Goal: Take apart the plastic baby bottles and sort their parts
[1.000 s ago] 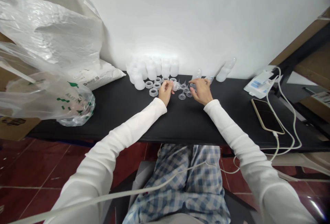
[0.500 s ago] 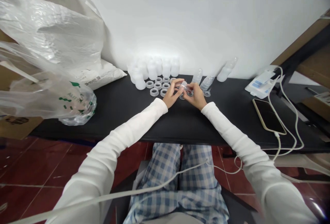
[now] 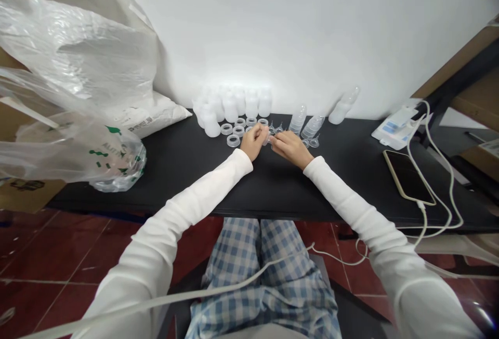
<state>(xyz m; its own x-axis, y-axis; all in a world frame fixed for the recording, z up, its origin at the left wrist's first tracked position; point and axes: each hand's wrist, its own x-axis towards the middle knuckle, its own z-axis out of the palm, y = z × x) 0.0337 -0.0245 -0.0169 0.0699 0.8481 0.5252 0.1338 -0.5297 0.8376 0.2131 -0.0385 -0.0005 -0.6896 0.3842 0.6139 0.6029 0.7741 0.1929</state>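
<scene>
My left hand [image 3: 254, 141] is closed on a translucent bottle collar ring [image 3: 266, 140], held just above the black table. From the other side my right hand [image 3: 290, 148] reaches in, its fingers pinched at the ring; whatever it grips there, possibly a clear teat, is mostly hidden. Several loose collar rings [image 3: 233, 140] lie left of and behind my left hand. Clear bottle teats [image 3: 314, 142] lie behind and to the right of my right hand, some partly covered by it.
White bottles [image 3: 211, 123] stand in a group by the wall. Stacked clear caps [image 3: 298, 118] and a capped bottle [image 3: 343, 106] stand to the right. A phone [image 3: 408, 177] with a cable lies far right; plastic bags [image 3: 117, 157] fill the left. A cable [image 3: 234, 284] crosses my lap.
Both hands have turned, and the collar ring has moved slightly left and lower. My right fingers now lie closer together over it, and several teats behind the hands have come into view.
</scene>
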